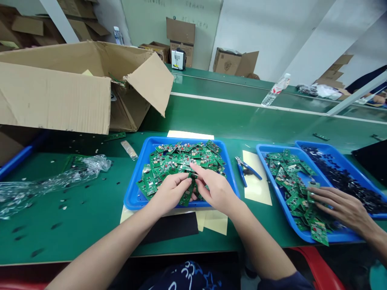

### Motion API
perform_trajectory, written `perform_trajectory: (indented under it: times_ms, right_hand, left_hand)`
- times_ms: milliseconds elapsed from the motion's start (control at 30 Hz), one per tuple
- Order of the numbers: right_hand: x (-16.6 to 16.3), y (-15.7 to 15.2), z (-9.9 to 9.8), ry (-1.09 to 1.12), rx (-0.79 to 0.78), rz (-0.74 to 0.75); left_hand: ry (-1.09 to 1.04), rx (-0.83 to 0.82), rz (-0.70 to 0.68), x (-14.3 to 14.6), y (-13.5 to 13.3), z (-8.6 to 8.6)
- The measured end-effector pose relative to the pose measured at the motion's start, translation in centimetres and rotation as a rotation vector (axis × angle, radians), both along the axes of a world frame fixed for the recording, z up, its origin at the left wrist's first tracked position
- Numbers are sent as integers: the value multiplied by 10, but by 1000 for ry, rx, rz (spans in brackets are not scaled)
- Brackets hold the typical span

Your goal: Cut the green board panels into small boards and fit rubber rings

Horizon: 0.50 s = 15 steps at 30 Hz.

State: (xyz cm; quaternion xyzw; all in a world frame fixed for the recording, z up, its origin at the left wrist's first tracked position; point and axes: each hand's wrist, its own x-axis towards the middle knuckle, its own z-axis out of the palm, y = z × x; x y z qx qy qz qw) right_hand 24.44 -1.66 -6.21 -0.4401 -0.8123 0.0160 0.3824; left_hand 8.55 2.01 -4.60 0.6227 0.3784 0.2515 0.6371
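My left hand (169,192) and my right hand (215,188) meet over the front of a blue tray (133,197) heaped with several small green circuit boards (178,161). Both hands pinch one green circuit board (187,195) between them, held just above the tray's near edge. The fingers of both hands are closed on it. My right forefinger stretches toward the pile.
A second blue tray (272,181) of green boards lies to the right, with another person's hand (341,207) resting in it. A third tray (356,161) holds small black parts. Blue-handled cutters (243,167) lie between trays. An open cardboard box (60,92) and crumpled plastic wrap (51,177) sit left.
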Motion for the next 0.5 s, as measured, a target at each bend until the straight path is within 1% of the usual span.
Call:
perform_trajectory:
  times_ms: [167,233,333,433,500]
  right_hand:
    - [-1,0,0,33,-20,11]
    - [0,0,-1,71,-72,-5]
    - [2,-1,-2,184,-179,-68]
    - [4,-2,1,268,-227,-141]
    - [6,-2,3,251,-238,-140]
  left_hand:
    - [27,35,-3,-1,-1,-1]
    - [47,63,7,-1,-1,0]
    - [57,92,26,-1,-1,1]
    - [13,61,48,-1,-1,1]
    - [-20,32,74,-2,0,0]
